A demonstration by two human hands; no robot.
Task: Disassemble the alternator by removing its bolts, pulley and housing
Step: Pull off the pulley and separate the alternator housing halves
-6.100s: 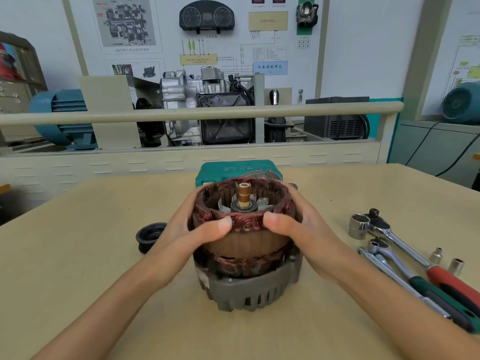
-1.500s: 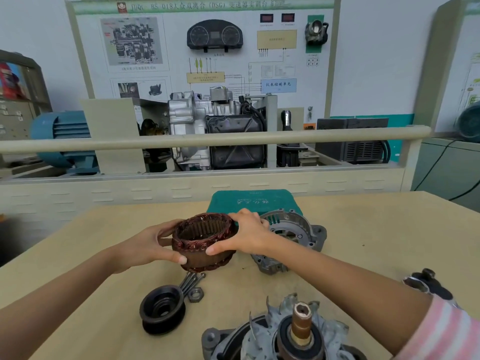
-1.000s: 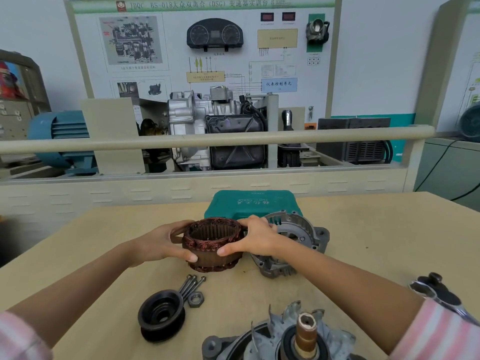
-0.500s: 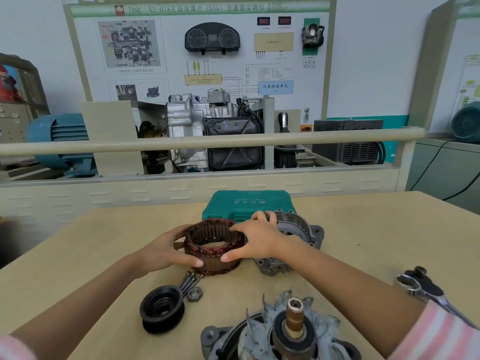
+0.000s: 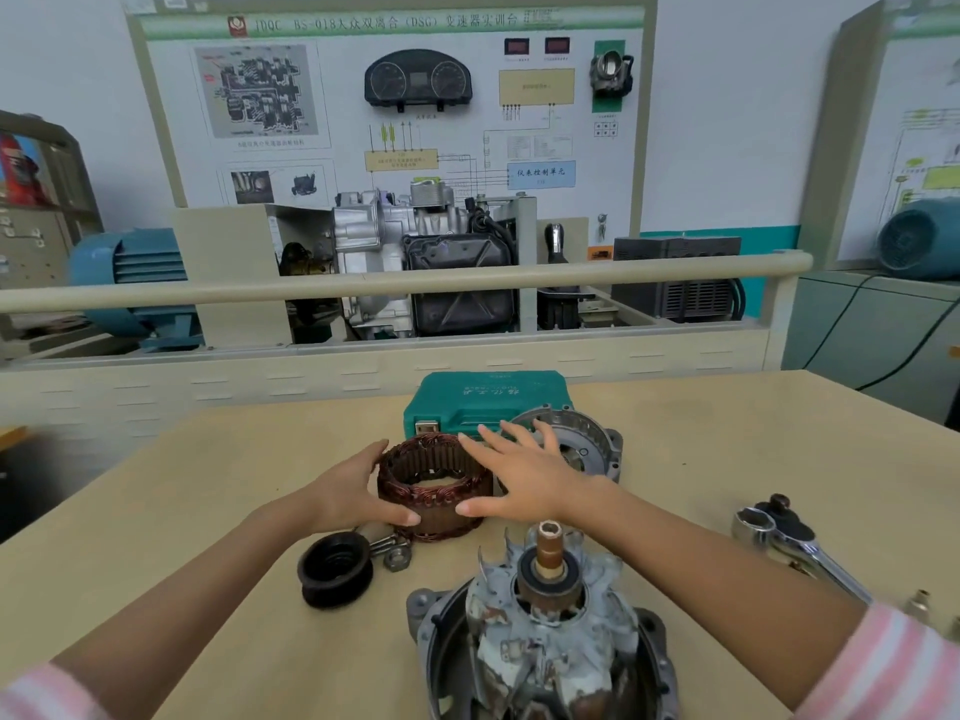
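The copper-wound stator ring (image 5: 436, 491) stands on the table (image 5: 208, 485), apart from the rest of the alternator. My left hand (image 5: 343, 491) cups its left side, thumb against the front. My right hand (image 5: 530, 475) hovers just right of it with fingers spread, holding nothing. The rotor with its shaft stands upright in the grey housing half (image 5: 545, 631) near me. The other housing half (image 5: 587, 444) lies behind my right hand. The black pulley (image 5: 335, 569), a nut (image 5: 397, 558) and bolts (image 5: 382, 537) lie left of the rotor.
A green tool case (image 5: 483, 402) sits behind the stator. A ratchet wrench with socket (image 5: 795, 543) and small loose sockets (image 5: 922, 600) lie at the right. A railing (image 5: 415, 278) and a training stand with a gearbox lie beyond the table's far edge.
The stator came off the rotor and housing, was carried away from me and set on the table. My right hand has let go and opened; my left hand stays on it.
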